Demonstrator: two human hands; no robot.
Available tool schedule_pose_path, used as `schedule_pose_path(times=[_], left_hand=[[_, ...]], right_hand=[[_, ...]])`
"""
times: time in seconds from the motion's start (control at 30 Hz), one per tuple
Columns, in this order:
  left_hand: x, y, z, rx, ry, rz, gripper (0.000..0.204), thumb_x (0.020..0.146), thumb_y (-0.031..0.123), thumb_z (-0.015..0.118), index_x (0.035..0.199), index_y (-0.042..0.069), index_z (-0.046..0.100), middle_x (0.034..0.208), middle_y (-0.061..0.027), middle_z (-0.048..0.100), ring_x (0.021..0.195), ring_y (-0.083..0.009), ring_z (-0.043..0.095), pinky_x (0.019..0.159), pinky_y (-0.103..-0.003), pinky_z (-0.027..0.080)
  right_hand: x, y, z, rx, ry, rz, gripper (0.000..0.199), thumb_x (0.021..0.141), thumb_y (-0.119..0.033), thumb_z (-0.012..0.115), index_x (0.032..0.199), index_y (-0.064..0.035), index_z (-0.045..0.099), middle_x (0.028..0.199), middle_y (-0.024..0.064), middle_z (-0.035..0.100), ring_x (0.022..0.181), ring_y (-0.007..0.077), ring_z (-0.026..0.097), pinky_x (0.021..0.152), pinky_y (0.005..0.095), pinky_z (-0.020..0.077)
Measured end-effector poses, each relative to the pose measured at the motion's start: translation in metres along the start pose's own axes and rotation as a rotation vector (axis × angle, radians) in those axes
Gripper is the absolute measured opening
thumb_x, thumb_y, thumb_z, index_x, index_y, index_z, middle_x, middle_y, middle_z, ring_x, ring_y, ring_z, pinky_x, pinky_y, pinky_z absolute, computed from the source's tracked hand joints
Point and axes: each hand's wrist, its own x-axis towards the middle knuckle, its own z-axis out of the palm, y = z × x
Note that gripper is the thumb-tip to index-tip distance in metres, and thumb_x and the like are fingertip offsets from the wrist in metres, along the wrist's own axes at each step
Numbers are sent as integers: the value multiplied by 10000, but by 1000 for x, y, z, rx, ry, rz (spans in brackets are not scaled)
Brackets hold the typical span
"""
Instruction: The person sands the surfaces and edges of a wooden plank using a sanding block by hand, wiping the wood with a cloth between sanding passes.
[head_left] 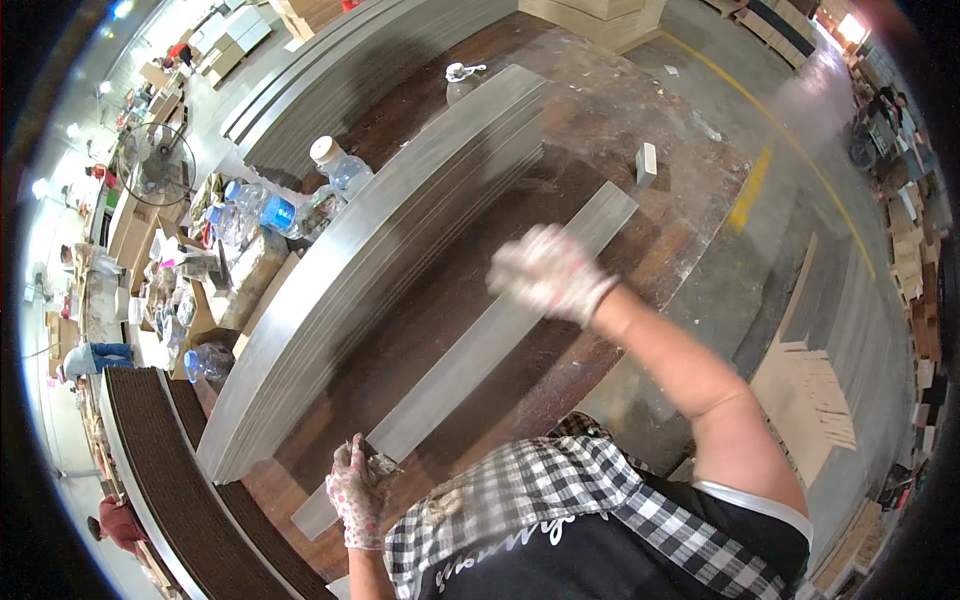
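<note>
A long, narrow grey board [455, 365] lies slantwise across a dark brown, stained worktable [600, 110]. Near the board's lower left end is my left hand [358, 495], in a white glove with pink-red spots. Its fingers look bent around a small, crumpled greyish thing [384, 464] at the board, too small to name. My right hand [550, 275], in a similar glove, is over the board's upper half and smeared by motion. Its fingers cannot be made out, and whether it touches the board is unclear.
A tall stack of grey boards [390, 230] stands just beyond the board, another stack [340, 70] farther back. Plastic bottles [265, 208] crowd the left side. A small pale block [647, 164] sits near the table's right edge. Dark stacked panels [180, 480] rise at lower left.
</note>
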Motion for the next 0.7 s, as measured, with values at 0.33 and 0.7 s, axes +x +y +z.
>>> schedule_pose_path(times=[0.33,0.7], left_hand=[[9,16,-22,-758,421,152,635,714,86,756,1334,120,626,1188,-183,653,1079,-355,637,933,-425,522],[-6,-47,76,-351,793,-138,339,811,124,717,1147,155,682,1135,-73,705,1111,-281,643,983,-447,483]], right_hand=[[-10,5,12,537,571,102,487,894,-151,687,1364,-68,590,1315,149,615,1233,300,559,1078,421,417],[-27,-88,111,520,569,88,471,947,-103,662,1390,0,540,1376,156,584,1273,293,549,1116,425,392]])
